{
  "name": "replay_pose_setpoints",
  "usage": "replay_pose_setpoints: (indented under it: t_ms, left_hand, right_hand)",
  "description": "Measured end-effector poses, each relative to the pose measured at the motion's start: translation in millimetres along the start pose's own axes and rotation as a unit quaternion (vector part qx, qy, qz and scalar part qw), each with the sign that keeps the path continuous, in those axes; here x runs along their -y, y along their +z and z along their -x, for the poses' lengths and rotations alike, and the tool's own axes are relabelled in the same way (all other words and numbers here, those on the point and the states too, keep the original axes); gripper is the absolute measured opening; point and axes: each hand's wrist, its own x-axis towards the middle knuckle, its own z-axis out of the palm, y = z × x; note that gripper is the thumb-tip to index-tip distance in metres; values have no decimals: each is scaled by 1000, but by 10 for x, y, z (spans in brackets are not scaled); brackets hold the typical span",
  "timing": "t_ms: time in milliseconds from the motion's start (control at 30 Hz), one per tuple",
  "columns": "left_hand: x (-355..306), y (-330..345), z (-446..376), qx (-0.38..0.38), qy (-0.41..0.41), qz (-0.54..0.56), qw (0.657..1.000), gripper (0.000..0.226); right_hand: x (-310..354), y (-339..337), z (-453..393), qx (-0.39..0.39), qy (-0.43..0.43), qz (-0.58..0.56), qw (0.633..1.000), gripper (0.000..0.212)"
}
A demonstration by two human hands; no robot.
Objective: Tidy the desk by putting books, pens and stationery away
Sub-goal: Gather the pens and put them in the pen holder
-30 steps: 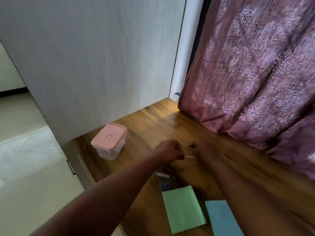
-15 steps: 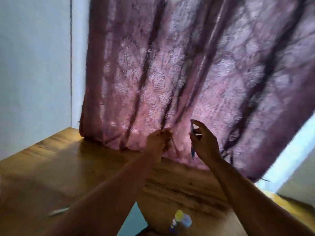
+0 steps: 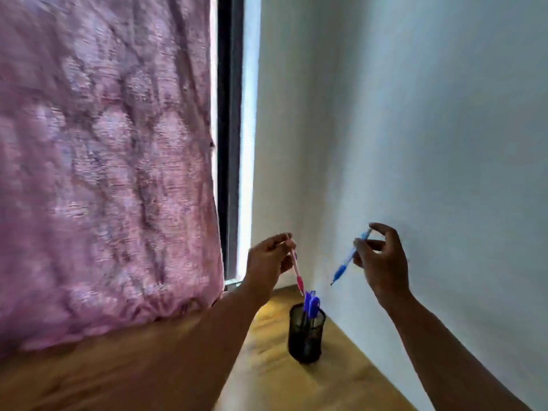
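Observation:
A black mesh pen holder [image 3: 306, 336] stands on the wooden desk [image 3: 267, 360] close to the right wall, with blue pens [image 3: 312, 304] sticking out of it. My left hand [image 3: 268, 259] pinches a pink pen [image 3: 296, 269] that points down, its tip just above the holder's mouth. My right hand [image 3: 381, 262] holds a blue pen [image 3: 350, 261] tilted tip-down, up and to the right of the holder, apart from it.
A pink patterned curtain [image 3: 103, 158] hangs over the desk's back edge on the left. A dark window frame [image 3: 229, 143] runs beside it. The pale wall [image 3: 430, 129] bounds the desk on the right.
The view has swung right from the desk's left end to its right corner. Both hands carried their pens along and now hover over the pen holder.

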Motion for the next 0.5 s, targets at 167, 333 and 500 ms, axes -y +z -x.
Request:
replay_pose_setpoints:
  t_ms: [167,333,500]
  left_hand:
    - [577,361,-181,-8,-35,-100,994,17]
    - [876,312,-343,-41,-49,-219,974,18]
    - [1109,136,-436,-45,-84,-316,944,14]
  right_hand:
    - [-686,-138,-190,7,63,-44,997,30]
    - [-1055,152,8,98,32,34,994,35]
    - [-1300,442,208,206,-19,104,973,38]
